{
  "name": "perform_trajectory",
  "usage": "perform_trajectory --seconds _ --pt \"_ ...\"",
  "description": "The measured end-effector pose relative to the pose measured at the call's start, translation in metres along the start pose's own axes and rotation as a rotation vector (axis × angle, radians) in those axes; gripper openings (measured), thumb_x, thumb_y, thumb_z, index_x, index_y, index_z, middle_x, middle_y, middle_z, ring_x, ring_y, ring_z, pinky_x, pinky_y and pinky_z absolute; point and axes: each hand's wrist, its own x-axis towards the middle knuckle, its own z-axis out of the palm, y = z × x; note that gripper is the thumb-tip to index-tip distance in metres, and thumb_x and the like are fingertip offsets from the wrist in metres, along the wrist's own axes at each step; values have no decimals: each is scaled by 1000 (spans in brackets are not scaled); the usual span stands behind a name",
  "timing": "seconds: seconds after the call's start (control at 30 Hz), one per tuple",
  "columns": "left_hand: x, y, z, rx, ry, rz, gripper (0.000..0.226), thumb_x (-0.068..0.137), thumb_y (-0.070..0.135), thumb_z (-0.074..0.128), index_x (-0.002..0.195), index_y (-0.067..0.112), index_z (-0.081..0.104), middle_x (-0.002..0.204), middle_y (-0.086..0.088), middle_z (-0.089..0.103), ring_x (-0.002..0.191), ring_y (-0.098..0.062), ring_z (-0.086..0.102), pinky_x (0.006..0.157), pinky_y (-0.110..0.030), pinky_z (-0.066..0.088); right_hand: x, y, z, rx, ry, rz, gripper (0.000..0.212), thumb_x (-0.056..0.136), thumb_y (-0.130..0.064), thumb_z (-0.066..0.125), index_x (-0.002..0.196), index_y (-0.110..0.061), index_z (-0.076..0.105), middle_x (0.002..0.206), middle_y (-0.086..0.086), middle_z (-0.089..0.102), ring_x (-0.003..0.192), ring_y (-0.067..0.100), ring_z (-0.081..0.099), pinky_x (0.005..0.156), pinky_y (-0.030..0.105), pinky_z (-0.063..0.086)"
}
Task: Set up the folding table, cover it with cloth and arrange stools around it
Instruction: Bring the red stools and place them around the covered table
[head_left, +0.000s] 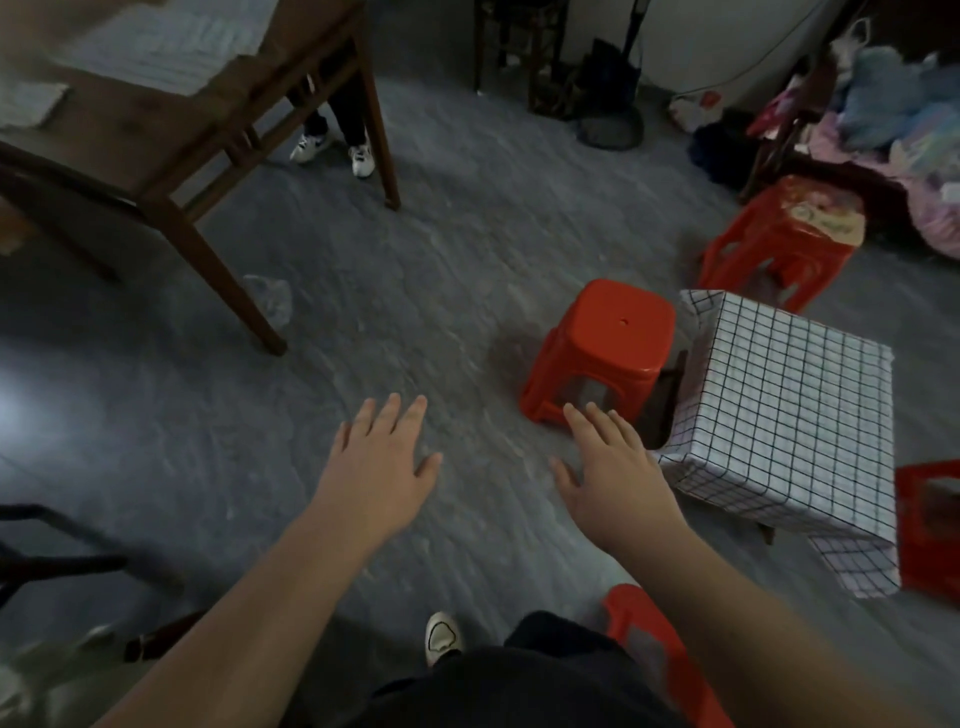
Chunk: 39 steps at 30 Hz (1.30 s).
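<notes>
Both hands were held out flat over the grey floor (415, 291), left hand (382, 462) and right hand (610, 467) alike, fingers straight and spread, nothing grasped. Just beyond the right fingertips a red stool (608, 343) was set upright beside the folding table (669, 400), which was draped in a checked cloth (779, 410). A far stool (779, 234) was seen behind the table, an edge stool (930, 525) at its right, and a near stool (654, 649) by the person's leg. Print on the far stool's top was too blurred to be read.

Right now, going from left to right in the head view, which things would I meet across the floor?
Clear plastic bag → left hand → plain red stool → cloth-covered table → red stool at the right edge.
</notes>
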Motion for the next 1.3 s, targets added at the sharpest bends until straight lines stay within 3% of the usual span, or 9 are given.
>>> perform_trajectory --seconds 0.33,0.73,0.87,1.03,1.3 --pt "180 70 -36 78 -16 197 73 99 56 38 159 30 5 167 -2 10 153 -27 7 123 -47 15 147 39 -39 85 34 92 69 101 -49 43 161 -31 13 169 -4 12 155 20 4 124 44 19" --pt "415 192 -103 159 -69 377 72 100 55 36 159 31 4 167 -1 9 154 -25 6 124 -46 14 329 127 -136 131 73 276 70 98 -51 46 159 -33 16 168 -3 16 155 22 7 123 46 20" --pt "497 230 -111 201 -117 506 72 99 55 37 159 31 5 167 -1 9 154 -25 6 124 -44 12 375 149 -151 168 115 432 72 98 -52 46 160 -32 16 168 -2 16 155 22 8 124 42 18" --pt "607 292 -116 319 -192 801 73 98 56 38 159 30 7 167 -2 11 153 -26 8 123 -44 15 422 167 -165 263 211 736 70 99 -52 41 160 -30 16 168 -2 16 155 21 8 124 41 17" --pt "712 386 -144 623 -282 1348 73 99 57 35 159 28 4 167 -4 9 153 -28 9 122 -47 17 471 121 -177 495 416 1273 71 99 -54 41 161 -28 18 168 -1 16 155 21 8 124 43 16"
